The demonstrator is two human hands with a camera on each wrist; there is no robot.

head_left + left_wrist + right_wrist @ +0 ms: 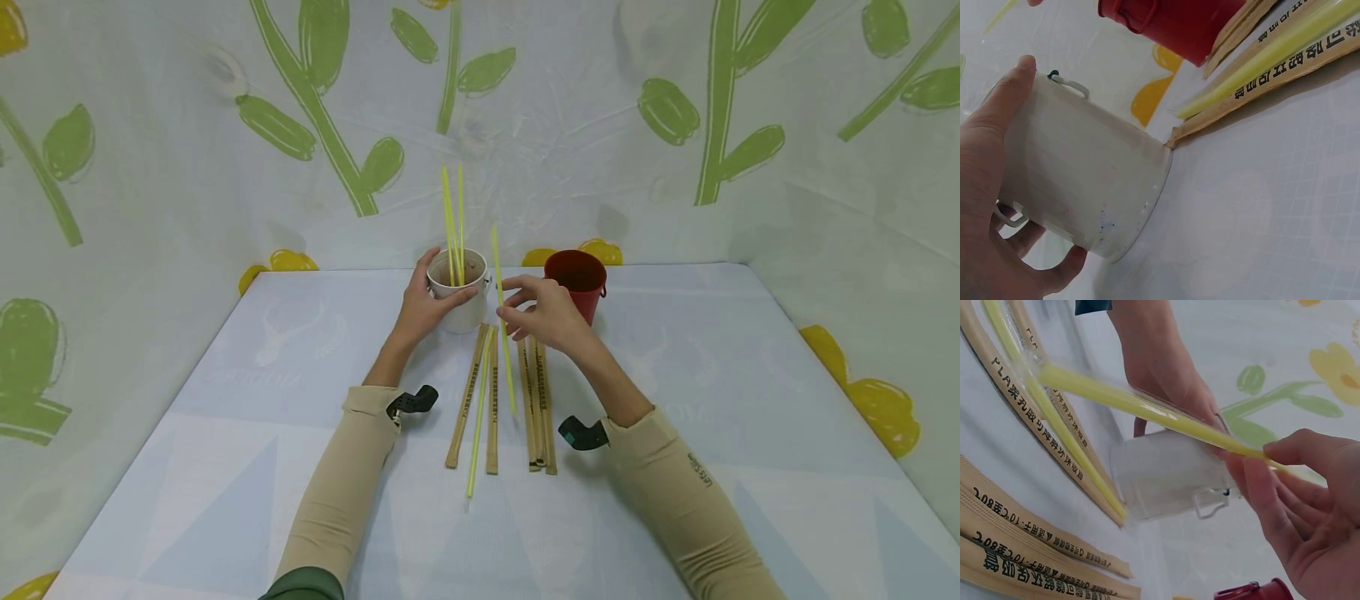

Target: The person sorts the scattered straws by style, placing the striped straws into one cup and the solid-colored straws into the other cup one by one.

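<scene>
My left hand (420, 310) grips a small white bucket (468, 315) by its sides, thumb across the near rim. Yellow straws (461, 217) stand upright inside it. Just right of the bucket, my right hand (551, 315) pinches another yellow straw (1141, 409) between thumb and index finger; a clear wrapper shows around it in the right wrist view. Below the hands lies one more yellow straw (477, 425), between two paper-wrapped straws (492, 408). The left wrist view has the bucket (1085, 169) tilted in frame, its base at the tabletop.
A red bucket (588, 305) stands behind my right hand, partly hidden by it. Several more paper-wrapped straws (542, 417) lie side by side below that hand. The table (225, 467) has a pale patterned cover, and a printed curtain (555, 167) hangs behind its far edge.
</scene>
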